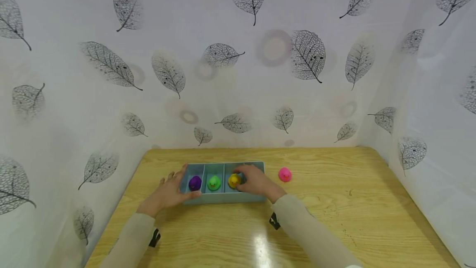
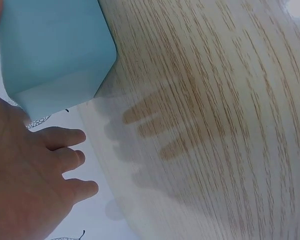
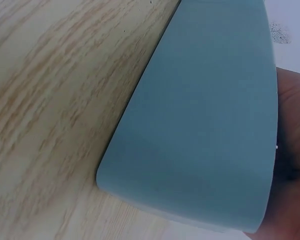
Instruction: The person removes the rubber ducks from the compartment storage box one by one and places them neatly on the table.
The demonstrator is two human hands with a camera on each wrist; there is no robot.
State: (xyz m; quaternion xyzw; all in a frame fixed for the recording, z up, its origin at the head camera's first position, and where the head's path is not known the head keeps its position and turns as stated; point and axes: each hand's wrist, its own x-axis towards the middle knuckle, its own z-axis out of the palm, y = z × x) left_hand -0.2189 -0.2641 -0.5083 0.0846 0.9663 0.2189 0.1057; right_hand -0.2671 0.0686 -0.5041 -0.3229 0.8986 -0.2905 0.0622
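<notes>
A long blue-grey divided box point(image 1: 230, 197) sits on the table, its side wall close up in both wrist views. From the left, its compartments hold a purple toy duck point(image 1: 195, 183), a green toy duck point(image 1: 213, 183) and a yellow toy duck point(image 1: 234, 181). My left hand point(image 1: 169, 191) grips the box's left end, thumb along the front rim and index finger toward the back corner; its other fingers stick out past the box. Reaching over the front wall, my right hand point(image 1: 254, 180) pinches the yellow duck between thumb and fingers. This hand partly covers the rightmost compartment.
A pink toy duck point(image 1: 285, 174) lies on the wooden table point(image 1: 334, 218) to the right of the box. White leaf-patterned sheeting point(image 1: 238, 86) stands behind the table and along both sides.
</notes>
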